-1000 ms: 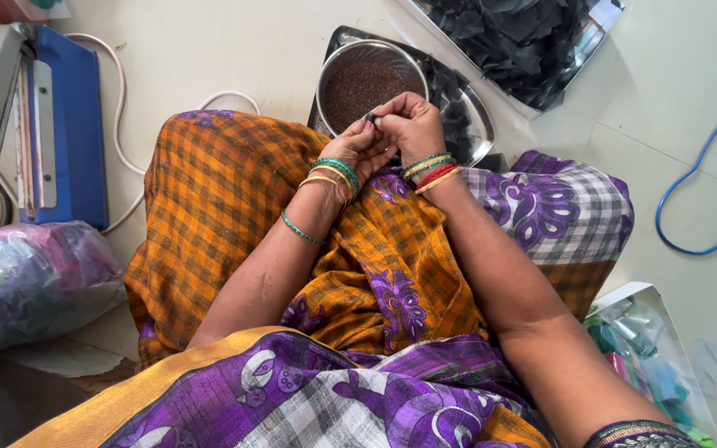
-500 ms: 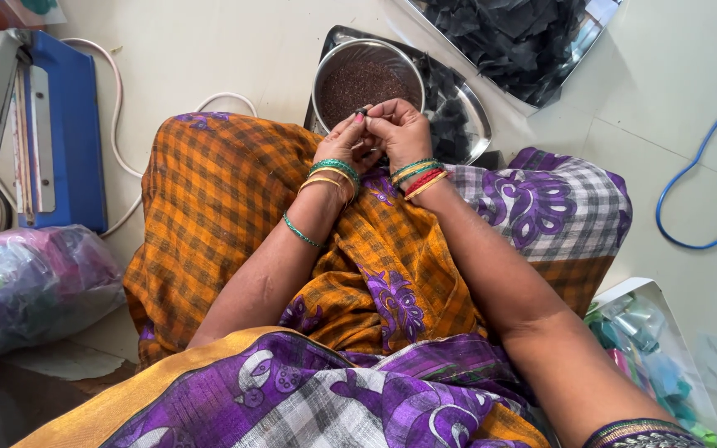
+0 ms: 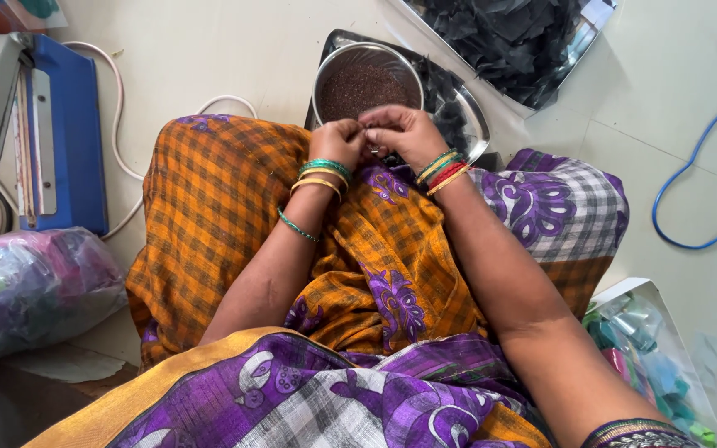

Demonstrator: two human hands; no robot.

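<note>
My left hand point(image 3: 338, 143) and my right hand point(image 3: 406, 133) meet fingertip to fingertip over my lap, at the near edge of a steel bowl point(image 3: 319, 83) filled with dark brown granules. Both hands pinch a small item between them. The fingers hide most of it, so I cannot tell its kind. Green, gold and red bangles ring both wrists. The bowl stands on a steel tray point(image 3: 473, 116) that also carries black pieces. My orange checked and purple cloth point(image 3: 209, 207) covers my knees below the hands.
A blue heat sealer point(image 3: 64, 141) with a white cord point(image 3: 122, 124) lies at the left. Below it is a clear bag of coloured pieces point(image 3: 26, 290). A second tray of black pieces point(image 3: 508, 41) sits at the top right. A blue cable point(image 3: 695, 187) and a box of green packets point(image 3: 645, 353) are on the right.
Both hands stay together at the bowl's near edge. Only the fingers have shifted slightly around the small item.
</note>
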